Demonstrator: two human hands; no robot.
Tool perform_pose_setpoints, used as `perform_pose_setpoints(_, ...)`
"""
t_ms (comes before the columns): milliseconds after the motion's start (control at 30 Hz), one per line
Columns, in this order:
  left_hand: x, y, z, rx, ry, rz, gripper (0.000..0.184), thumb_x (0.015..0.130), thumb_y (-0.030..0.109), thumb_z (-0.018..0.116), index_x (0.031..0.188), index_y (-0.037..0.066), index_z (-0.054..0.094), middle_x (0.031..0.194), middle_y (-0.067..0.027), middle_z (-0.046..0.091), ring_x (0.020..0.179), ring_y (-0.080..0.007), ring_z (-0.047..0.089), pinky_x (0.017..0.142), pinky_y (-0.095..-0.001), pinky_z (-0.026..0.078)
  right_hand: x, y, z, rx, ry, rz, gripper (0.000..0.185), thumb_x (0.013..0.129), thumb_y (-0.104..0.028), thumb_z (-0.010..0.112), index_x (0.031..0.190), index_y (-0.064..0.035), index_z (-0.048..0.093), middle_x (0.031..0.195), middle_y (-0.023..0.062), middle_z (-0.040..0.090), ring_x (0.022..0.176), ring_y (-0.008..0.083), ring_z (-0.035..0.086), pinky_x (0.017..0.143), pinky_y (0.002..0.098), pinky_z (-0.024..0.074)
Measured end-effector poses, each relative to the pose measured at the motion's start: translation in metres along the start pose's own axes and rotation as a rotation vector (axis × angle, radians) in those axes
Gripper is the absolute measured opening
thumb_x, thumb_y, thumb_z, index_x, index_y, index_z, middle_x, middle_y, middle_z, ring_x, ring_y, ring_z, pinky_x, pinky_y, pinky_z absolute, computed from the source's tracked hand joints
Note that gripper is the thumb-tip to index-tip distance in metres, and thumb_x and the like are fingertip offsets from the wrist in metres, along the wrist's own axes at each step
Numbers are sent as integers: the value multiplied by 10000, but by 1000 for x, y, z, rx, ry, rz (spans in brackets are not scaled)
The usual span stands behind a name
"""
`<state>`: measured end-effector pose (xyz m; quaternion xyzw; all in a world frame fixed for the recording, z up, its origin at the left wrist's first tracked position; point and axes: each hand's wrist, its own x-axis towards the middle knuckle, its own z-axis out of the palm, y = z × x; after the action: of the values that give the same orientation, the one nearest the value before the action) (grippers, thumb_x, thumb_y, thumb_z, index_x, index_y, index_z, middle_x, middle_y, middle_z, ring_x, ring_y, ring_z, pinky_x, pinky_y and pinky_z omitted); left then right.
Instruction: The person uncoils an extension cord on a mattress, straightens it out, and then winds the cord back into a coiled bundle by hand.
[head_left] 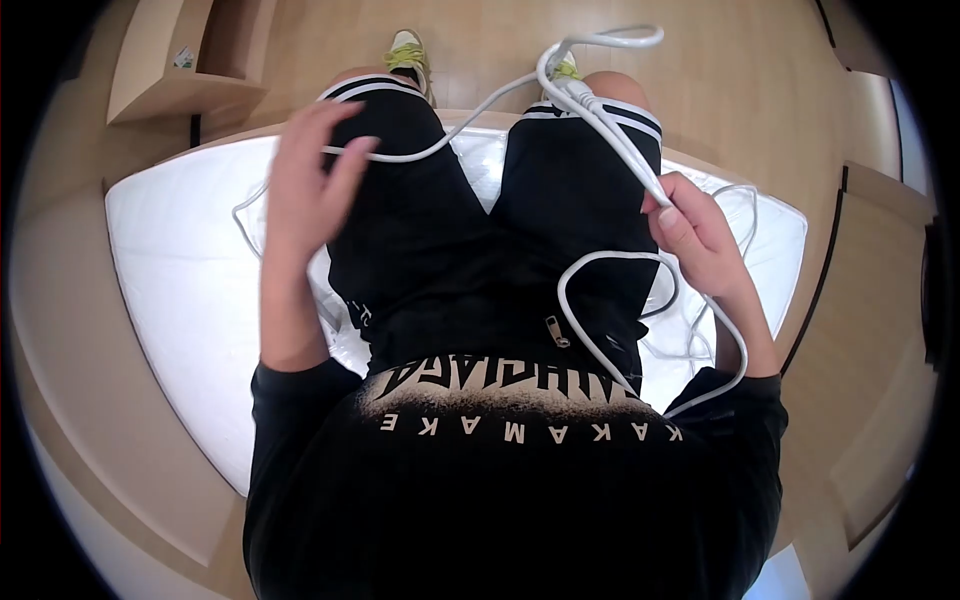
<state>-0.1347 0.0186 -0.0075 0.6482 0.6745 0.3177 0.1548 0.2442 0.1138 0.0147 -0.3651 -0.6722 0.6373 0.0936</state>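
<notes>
A long white cable [628,155] runs over the black shorts on my lap. My right hand [700,235] is closed around doubled strands of it, thumb pressed against the fingers. Above that grip the strands rise past a white connector [577,96] to a bend near the knee. One strand crosses leftward to my left hand [315,180], whose thumb and fingers are apart; it passes by the thumb without being gripped. Below my right hand, a loose loop of the cable lies over the shorts and shirt.
I sit on a white plastic-covered mattress [180,230] with further white cable on both sides. A light wooden cabinet [150,85] stands at the upper left on a wooden floor [480,50]. Wooden panels [885,290] edge the right side.
</notes>
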Motion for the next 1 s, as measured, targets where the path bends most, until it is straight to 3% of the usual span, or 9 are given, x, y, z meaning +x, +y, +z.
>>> perform_pose_setpoints(100, 32, 32, 39, -426, -93, -2, 375, 863, 211, 654, 1176, 19, 579, 1159, -147, 608, 1084, -274, 576, 914, -355, 445, 1, -10, 4, -81, -23, -47, 268, 977, -308, 485, 996, -45, 533, 651, -2, 470, 597, 104, 446, 572, 252, 375)
perform_pose_setpoints(167, 56, 32, 72, -664, -227, -33, 479, 933, 199, 575, 1365, 38, 448, 1256, -110, 554, 1145, -213, 528, 933, -313, 429, 2, -16, 4, -141, -40, -89, 237, 964, -277, 502, 1003, -46, 542, 652, 32, 513, 576, 150, 499, 567, 272, 399)
perform_pose_setpoints(300, 79, 38, 99, -925, -671, -174, 526, 948, 231, 565, 1407, 40, 393, 1266, -103, 544, 922, -128, 548, 822, -265, 448, -4, -16, 1, -213, -68, -145, 197, 936, -224, 523, 1008, -42, 552, 657, 60, 548, 576, 206, 550, 564, 301, 424)
perform_pose_setpoints(333, 80, 46, 97, -860, -690, -210, 545, 943, 246, 577, 1414, 43, 394, 1145, -58, 586, 819, -88, 507, 759, -256, 439, -6, -15, -1, -230, -62, -160, 194, 933, -219, 523, 1007, -41, 553, 654, 61, 546, 576, 208, 551, 566, 302, 426)
perform_pose_setpoints(467, 68, 41, 97, -980, -526, -171, 491, 934, 282, 585, 1331, 15, 475, 975, -14, 572, 816, -95, 506, 760, -256, 433, -17, -5, -7, -145, -1, -59, 231, 945, -255, 489, 986, -35, 546, 614, 64, 506, 550, 188, 516, 544, 296, 394)
perform_pose_setpoints(667, 57, 35, 90, -1183, -538, -198, 420, 951, 222, 566, 1299, -4, 503, 945, -44, 588, 818, -113, 523, 782, -253, 447, -15, 8, 0, 141, 128, 4, 329, 996, -328, 411, 929, -21, 510, 594, -23, 384, 543, 77, 327, 519, 235, 281)
perform_pose_setpoints(733, 56, 34, 84, -1281, -515, -254, 292, 965, 114, 523, 1223, -19, 559, 917, -50, 602, 804, -110, 521, 749, -237, 441, -12, 3, 1, 157, 118, 39, 325, 997, -320, 415, 926, -17, 509, 599, -28, 383, 548, 70, 326, 519, 226, 273)
perform_pose_setpoints(833, 59, 29, 93, -1096, -411, -306, 239, 957, 75, 526, 1163, -27, 595, 953, -56, 615, 799, -105, 523, 740, -231, 442, -12, 2, -1, 194, 93, 27, 309, 994, -300, 431, 918, -12, 516, 603, -37, 378, 555, 55, 324, 514, 214, 260)
perform_pose_setpoints(1000, 52, 62, 102, -1130, -397, -228, 237, 971, 100, 514, 1173, 19, 607, 838, -5, 573, 739, -74, 499, 684, -224, 444, -18, -8, 0, 360, 112, -5, 286, 983, -280, 447, 922, -17, 541, 604, -49, 390, 550, 52, 337, 508, 212, 270)
